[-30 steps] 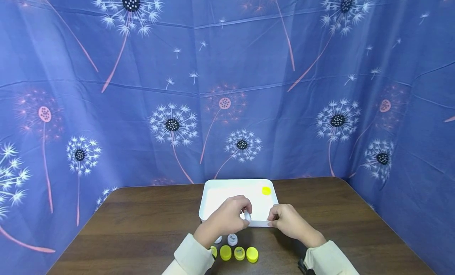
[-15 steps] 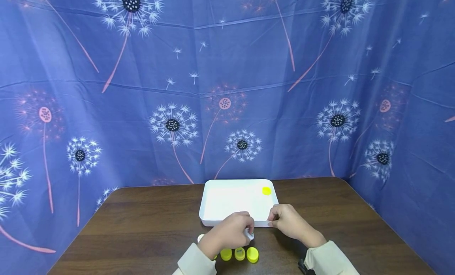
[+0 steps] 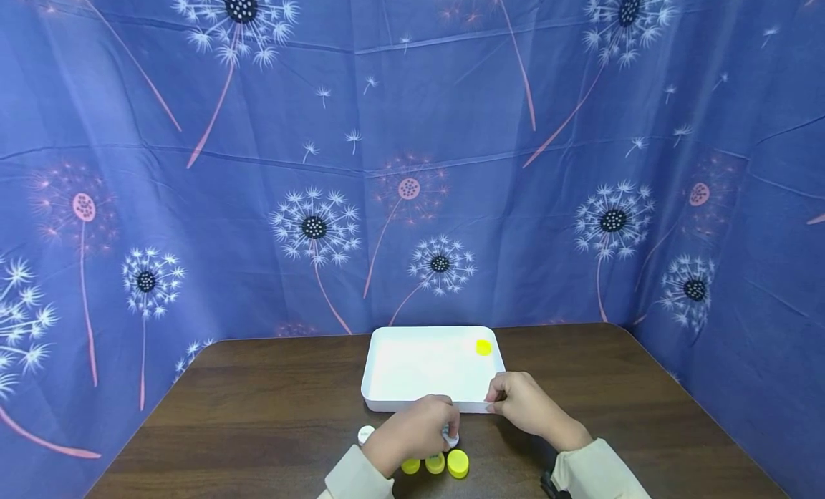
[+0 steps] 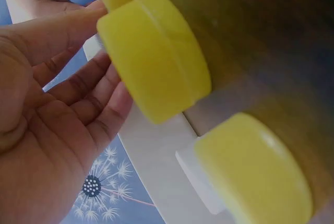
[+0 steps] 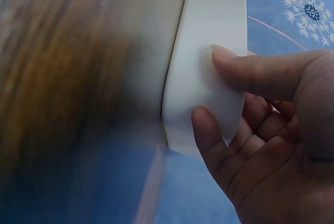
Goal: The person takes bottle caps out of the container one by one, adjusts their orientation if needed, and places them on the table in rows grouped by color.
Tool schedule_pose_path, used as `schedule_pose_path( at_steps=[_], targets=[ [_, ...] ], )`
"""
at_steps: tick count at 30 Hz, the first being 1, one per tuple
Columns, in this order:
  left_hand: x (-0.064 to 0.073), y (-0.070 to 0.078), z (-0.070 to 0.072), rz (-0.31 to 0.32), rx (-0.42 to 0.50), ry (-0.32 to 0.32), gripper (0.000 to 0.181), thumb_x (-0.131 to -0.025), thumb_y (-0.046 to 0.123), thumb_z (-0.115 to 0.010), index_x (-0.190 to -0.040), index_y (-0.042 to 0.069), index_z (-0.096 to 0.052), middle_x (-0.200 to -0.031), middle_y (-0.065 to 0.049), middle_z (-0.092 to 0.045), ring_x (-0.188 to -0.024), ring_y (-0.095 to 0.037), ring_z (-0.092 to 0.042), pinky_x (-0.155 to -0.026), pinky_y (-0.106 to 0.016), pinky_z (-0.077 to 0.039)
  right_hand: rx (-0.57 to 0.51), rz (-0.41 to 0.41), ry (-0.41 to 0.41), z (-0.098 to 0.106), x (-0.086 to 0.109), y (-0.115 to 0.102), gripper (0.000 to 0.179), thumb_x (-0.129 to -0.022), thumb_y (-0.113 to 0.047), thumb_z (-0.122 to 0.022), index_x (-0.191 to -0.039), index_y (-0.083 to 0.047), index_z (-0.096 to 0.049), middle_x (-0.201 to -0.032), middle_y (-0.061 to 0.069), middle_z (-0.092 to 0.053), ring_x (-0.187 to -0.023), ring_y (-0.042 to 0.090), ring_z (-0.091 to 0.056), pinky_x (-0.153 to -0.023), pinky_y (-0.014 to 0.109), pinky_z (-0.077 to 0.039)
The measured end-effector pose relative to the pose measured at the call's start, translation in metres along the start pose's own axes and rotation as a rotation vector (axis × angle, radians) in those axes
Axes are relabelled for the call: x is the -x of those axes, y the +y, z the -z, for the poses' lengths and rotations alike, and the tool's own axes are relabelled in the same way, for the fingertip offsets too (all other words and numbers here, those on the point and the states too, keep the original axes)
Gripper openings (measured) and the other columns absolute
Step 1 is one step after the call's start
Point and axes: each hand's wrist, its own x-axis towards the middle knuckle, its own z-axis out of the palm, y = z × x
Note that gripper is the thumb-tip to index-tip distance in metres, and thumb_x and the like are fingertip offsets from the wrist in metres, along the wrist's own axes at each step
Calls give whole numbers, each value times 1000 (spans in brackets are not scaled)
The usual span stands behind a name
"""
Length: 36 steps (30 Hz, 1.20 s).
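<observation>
My left hand (image 3: 419, 429) pinches a white bottle cap (image 3: 451, 437) low over the table, between the tray and the yellow caps. Part of that cap is hidden by the fingers. Three yellow bottle caps show in front of the hand, the rightmost yellow cap (image 3: 458, 464) fully visible. In the left wrist view, a yellow cap (image 4: 156, 57) looms large before the fingers, and a white cap (image 4: 198, 174) lies behind another yellow cap (image 4: 255, 172). My right hand (image 3: 531, 407) grips the front wall of the white tray (image 5: 203, 20) near its right corner, between thumb and fingers.
Inside the tray, toward the back right, lies one yellow cap (image 3: 483, 347). Another white cap (image 3: 365, 434) sits left of my left hand on the brown wooden table (image 3: 271, 406). A blue dandelion-patterned curtain (image 3: 412, 127) hangs behind the table.
Holding the white cap, my left hand has come down from the tray's front edge toward the yellow caps. It now covers white caps seen earlier. My right hand stays on the tray.
</observation>
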Motion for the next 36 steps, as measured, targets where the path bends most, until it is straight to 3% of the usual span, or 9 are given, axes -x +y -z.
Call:
schedule_pose_path(
  at_steps=[18, 36],
  targets=[
    [0, 0, -4, 45, -40, -11, 16, -82, 7, -78, -76, 19, -69, -80, 14, -52, -67, -2, -48, -67, -19, -46, -4, -4, -5, 0, 1, -1, 24, -78, 6, -76, -69, -15, -70, -69, -9, -61, -63, 4, -54, -59, 22, -49],
    [1, 5, -4, 88, -32, -9, 20, -77, 1, -77, -76, 18, -69, -80, 13, -53, -66, -3, -49, -64, -20, -46, -3, 0, -11, -1, 1, 2, 23, -79, 5, -76, -70, -15, -70, -70, -9, -60, -63, 5, -54, -58, 22, -49]
  ],
)
